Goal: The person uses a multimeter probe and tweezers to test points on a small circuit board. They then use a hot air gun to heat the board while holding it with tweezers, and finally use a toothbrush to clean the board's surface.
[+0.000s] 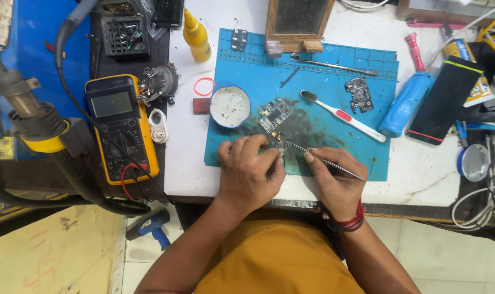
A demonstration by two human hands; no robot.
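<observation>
- Left hand (249, 175) curled at the near edge of the blue mat (367, 65), fingertips pinching down on a small part beside the circuit board (274, 115); the part itself is too small and covered to make out.
- Right hand (334, 182) grips thin metal tweezers (319, 159) pen-style, tips narrow and pointing left, meeting the left fingertips just below the board.
- Circuit board lies flat mid-mat on a dark stained patch, just beside the round tin (230, 106).
- White toothbrush (342, 116) lies diagonally on the mat, right of the board.
- Second, smaller board (359, 93) sits up near the mat's right edge, well apart from the hands.
- Blue bottle with red cap (408, 98) lies just off the mat to the right.
- Yellow multimeter (118, 126) sits left of the mat with red and black leads.
- Yellow squeeze bottle (196, 37) stands at top.
- Red rubber band (204, 86) lies near the tin.
</observation>
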